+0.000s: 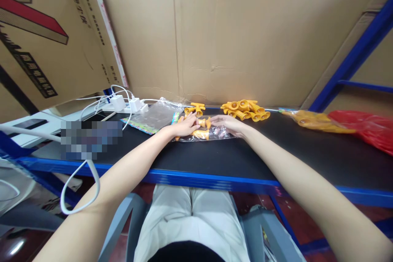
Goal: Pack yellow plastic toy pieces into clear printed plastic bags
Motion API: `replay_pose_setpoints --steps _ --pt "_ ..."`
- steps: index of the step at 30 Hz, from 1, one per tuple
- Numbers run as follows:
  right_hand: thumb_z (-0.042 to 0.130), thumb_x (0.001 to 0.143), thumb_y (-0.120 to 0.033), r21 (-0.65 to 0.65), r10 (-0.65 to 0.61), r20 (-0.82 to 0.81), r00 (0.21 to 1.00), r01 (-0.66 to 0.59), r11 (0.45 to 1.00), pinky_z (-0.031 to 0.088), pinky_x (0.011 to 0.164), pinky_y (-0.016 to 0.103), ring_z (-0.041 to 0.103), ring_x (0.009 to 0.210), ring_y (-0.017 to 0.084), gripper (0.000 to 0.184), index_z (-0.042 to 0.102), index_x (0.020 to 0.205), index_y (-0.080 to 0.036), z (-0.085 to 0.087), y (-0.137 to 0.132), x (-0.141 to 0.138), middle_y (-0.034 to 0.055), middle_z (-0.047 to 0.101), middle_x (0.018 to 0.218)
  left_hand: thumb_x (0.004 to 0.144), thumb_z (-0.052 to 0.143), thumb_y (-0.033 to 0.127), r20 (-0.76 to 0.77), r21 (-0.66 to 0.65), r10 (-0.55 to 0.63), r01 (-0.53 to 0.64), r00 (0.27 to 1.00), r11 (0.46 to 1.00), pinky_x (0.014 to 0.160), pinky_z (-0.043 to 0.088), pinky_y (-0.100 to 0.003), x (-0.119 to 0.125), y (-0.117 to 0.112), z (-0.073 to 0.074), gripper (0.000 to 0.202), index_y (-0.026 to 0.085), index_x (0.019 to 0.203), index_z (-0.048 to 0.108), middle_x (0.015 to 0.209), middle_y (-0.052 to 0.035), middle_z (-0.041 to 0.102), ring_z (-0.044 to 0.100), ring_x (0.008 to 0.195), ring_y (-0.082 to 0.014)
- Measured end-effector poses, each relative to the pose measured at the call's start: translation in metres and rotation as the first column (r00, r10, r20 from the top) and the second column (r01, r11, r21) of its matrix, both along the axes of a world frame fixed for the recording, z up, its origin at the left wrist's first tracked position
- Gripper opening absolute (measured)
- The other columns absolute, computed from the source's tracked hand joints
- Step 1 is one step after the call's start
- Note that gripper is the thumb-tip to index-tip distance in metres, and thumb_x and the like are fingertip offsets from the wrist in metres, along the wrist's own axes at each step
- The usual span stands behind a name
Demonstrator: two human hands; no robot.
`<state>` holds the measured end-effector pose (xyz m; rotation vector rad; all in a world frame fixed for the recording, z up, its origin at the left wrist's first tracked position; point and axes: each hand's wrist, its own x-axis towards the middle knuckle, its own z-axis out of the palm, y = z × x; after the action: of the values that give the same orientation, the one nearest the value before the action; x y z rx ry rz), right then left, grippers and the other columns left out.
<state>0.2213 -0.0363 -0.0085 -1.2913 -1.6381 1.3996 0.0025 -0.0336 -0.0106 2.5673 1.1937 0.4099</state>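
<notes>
A clear plastic bag (pixel 211 134) with a bright printed header lies flat on the black tabletop, and yellow horn-shaped plastic pieces (pixel 201 134) show inside it. My left hand (pixel 186 125) rests on the bag's header end, its fingers laid out over the yellow pieces. At the other end my right hand (pixel 229 124) reaches toward the left with fingers stretched and slightly bent; some fingertips are hard to make out against the film. Just behind the left hand sit a few loose yellow pieces (pixel 196 108). A larger pile of yellow horn-shaped pieces (pixel 245 109) lies behind the right hand.
Left of my hands lies another clear bag (pixel 153 116). White chargers with cables (pixel 118 101) and a blurred-out object (pixel 92 139) are further left. At right are a filled bag (pixel 319 120) and red plastic (pixel 365 127). Cardboard (pixel 245 37) walls the back; a blue frame (pixel 202 179) edges the table.
</notes>
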Motion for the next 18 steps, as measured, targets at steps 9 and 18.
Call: replay_pose_setpoints --steps 9,18 --pt "0.046 0.077 -0.013 0.366 -0.404 0.289 0.868 0.290 0.884 0.048 0.050 0.027 0.058 0.052 0.015 0.019 0.062 0.088 -0.014 0.020 0.009 0.013 0.0046 0.059 0.060 0.088 0.031 0.035 0.006 0.010 0.009 -0.009 1.000 1.000 0.107 0.011 -0.052 0.002 0.002 -0.002 0.024 0.019 0.086 0.048 0.132 -0.0103 0.043 0.009 0.136 -0.0245" --pt "0.047 0.074 -0.009 0.661 -0.272 0.527 0.805 -0.188 0.726 0.043 0.087 0.028 0.059 0.094 0.017 0.030 0.065 0.097 -0.014 0.044 0.055 -0.017 0.0089 0.065 0.102 0.088 0.030 0.038 0.034 0.028 0.019 -0.020 0.999 0.999 0.106 0.016 -0.051 0.001 0.005 -0.008 0.025 0.020 0.092 0.047 0.137 -0.0097 0.038 0.015 0.135 -0.0265"
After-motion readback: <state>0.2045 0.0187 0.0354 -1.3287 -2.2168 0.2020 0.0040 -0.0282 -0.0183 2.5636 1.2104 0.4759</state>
